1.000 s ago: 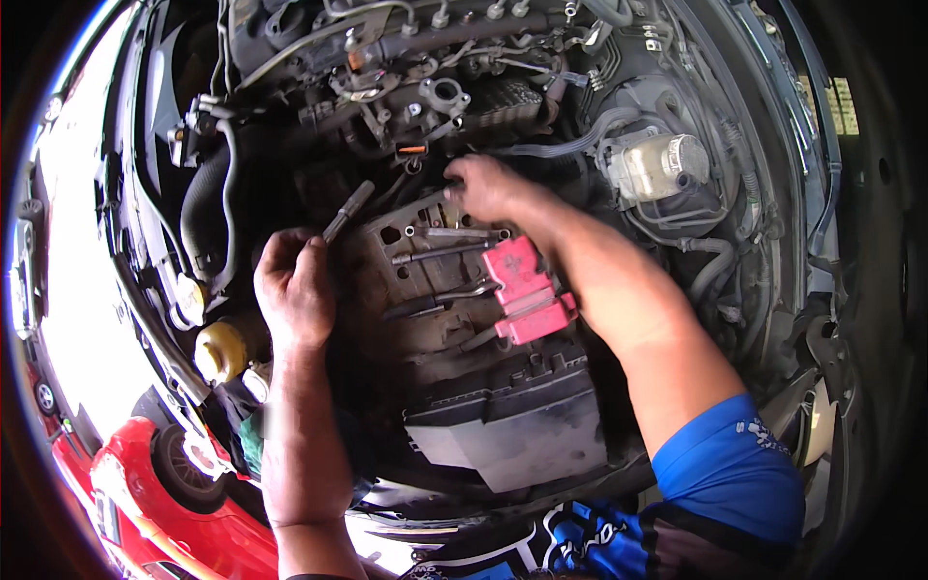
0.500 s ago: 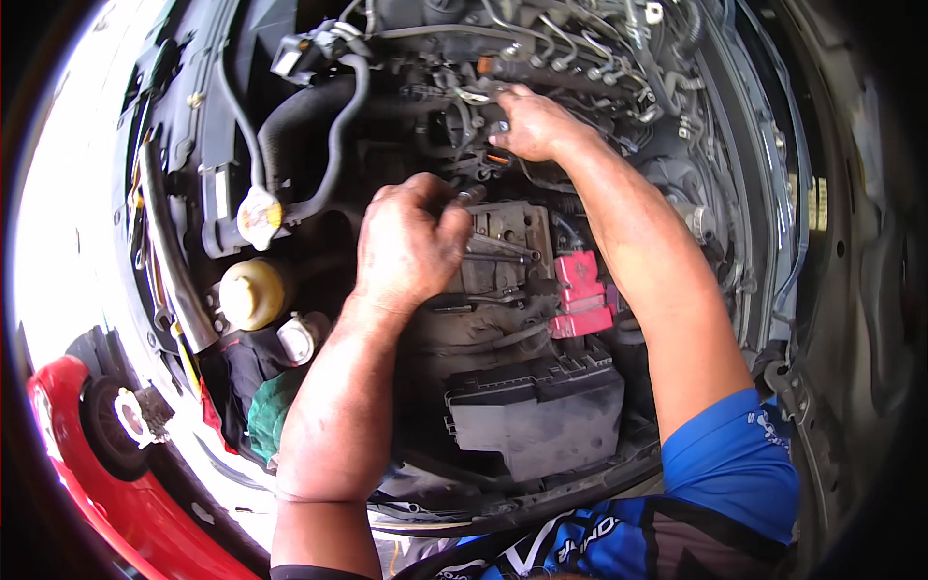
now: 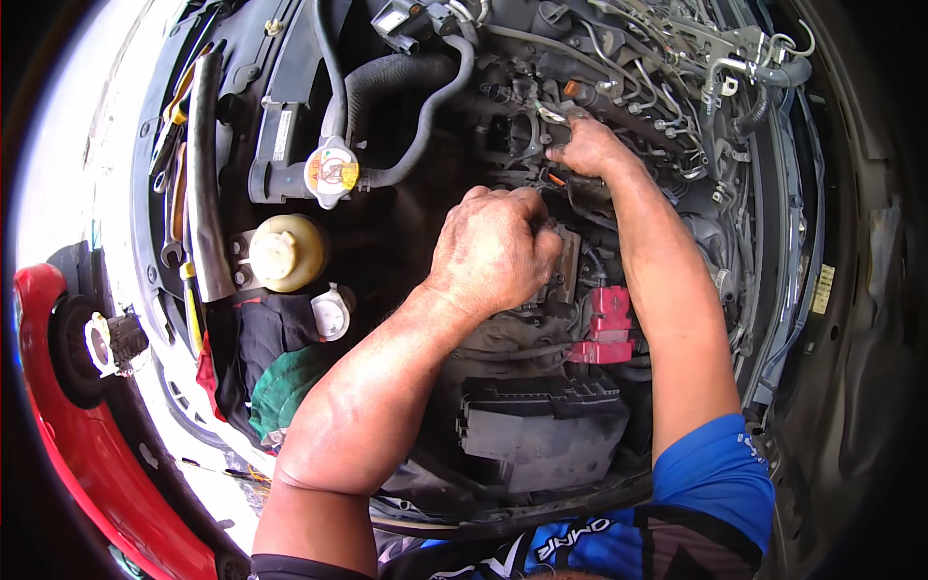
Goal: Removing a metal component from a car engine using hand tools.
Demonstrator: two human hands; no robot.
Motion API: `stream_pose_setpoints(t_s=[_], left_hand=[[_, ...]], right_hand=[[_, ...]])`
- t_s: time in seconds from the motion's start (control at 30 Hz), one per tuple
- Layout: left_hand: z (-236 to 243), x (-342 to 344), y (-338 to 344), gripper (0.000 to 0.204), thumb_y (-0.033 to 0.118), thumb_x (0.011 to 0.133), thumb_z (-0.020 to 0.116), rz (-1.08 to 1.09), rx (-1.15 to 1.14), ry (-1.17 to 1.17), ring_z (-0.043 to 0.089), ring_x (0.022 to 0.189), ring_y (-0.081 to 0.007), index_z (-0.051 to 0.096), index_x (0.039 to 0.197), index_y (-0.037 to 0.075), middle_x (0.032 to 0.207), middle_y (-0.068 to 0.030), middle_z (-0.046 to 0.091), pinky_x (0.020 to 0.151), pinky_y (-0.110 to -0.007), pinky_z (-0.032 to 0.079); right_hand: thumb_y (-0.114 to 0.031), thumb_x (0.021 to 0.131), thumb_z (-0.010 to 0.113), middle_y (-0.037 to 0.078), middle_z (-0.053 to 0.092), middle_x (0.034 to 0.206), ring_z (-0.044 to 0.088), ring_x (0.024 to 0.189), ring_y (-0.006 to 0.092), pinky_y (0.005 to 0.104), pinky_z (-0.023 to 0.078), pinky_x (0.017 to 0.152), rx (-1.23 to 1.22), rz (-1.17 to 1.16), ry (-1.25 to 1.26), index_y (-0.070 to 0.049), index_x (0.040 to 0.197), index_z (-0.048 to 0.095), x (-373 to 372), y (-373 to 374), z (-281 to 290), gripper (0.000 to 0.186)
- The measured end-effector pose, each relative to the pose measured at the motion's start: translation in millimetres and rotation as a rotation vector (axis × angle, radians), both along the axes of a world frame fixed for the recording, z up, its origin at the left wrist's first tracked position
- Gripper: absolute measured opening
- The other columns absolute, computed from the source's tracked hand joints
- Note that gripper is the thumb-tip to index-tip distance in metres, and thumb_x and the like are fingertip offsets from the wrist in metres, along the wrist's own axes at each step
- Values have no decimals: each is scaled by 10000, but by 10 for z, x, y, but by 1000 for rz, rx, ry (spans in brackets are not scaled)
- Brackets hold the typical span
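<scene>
My left hand is closed, back of the hand up, over the middle of the engine bay beside a metal bracket. What its fingers hold, if anything, is hidden. Deeper in, my right hand reaches to the engine's side, index finger and thumb apart. Its fingertips touch the parts around a shiny metal piece, close to an orange connector. Some of its fingers are hidden. A second orange piece shows between the two hands.
On the left are a radiator cap, a cream reservoir, wrenches and dark and green cloths. Nearer me sit a red terminal cover and a black box. A red car part shows beyond the left edge.
The view has shifted, so the engine bay sits further right. My left hand has moved forward, now covering much of the metal bracket. The right hand stays by the orange connector.
</scene>
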State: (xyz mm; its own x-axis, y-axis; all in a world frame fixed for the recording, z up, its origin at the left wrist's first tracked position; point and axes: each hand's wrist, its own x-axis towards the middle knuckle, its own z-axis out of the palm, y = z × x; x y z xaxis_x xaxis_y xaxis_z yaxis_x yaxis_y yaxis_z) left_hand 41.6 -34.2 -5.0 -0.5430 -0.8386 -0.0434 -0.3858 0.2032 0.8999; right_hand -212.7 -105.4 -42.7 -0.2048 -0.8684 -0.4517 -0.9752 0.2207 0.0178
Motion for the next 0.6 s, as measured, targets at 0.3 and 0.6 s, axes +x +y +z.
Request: stream_pose_setpoints(t_s=[0.3,0.6], left_hand=[[-13,-6,8,154,164,782,661,-9,13,15,633,917,-373,684,865,37,845,-154,694,885,-454,508],[14,2,-13,177,173,784,662,-14,22,-8,639,939,-371,697,887,33,864,-160,702,894,-450,513]], right_hand=[[-409,814,692,239,577,1365,559,1270,343,391,440,1085,94,21,181,16,1319,588,34,-114,-26,668],[-442,818,679,219,616,1322,586,1239,323,381,447,1076,95,46,229,7,1289,617,-3,-116,-81,654]])
